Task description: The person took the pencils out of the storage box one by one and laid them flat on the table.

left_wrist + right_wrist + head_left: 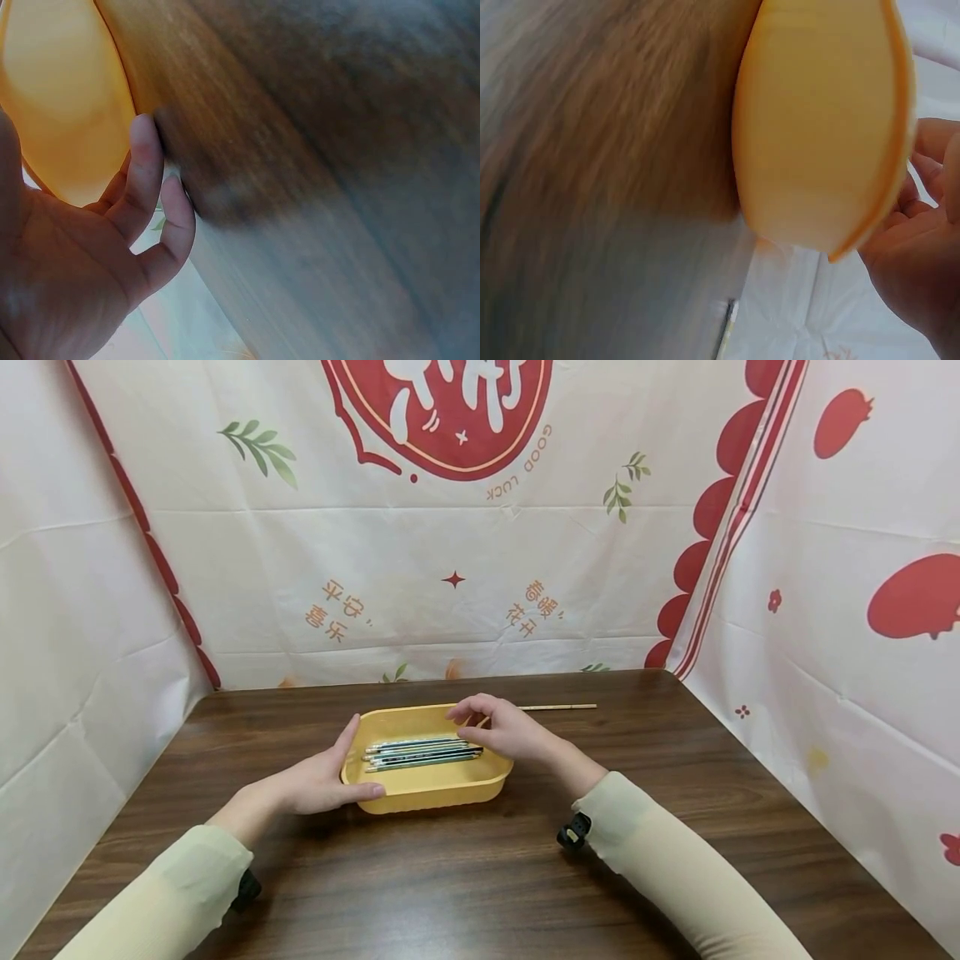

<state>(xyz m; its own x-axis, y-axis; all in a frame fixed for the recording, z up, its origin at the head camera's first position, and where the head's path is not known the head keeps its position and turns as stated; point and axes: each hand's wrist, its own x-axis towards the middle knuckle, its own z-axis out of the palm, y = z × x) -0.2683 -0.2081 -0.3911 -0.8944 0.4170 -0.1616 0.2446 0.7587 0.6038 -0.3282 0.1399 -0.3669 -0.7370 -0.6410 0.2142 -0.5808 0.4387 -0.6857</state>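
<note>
"Several pencils [423, 753] lie in the yellow tray [442, 797], mid-frame."
"Mostly done, I'd judge; one thin stick [562, 707] lies outside, right of centre."
"Hands?"
"Left hand [322, 781] grips the tray's left end; right hand [502, 727], fingers loosely parted above it, seems empty."

white printed cloth [442, 552] behind a brown table [450, 885]

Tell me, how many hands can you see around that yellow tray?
2: the left hand holds the yellow tray's left end; the right hand is over its right side, near the pencils. No others show.
</note>
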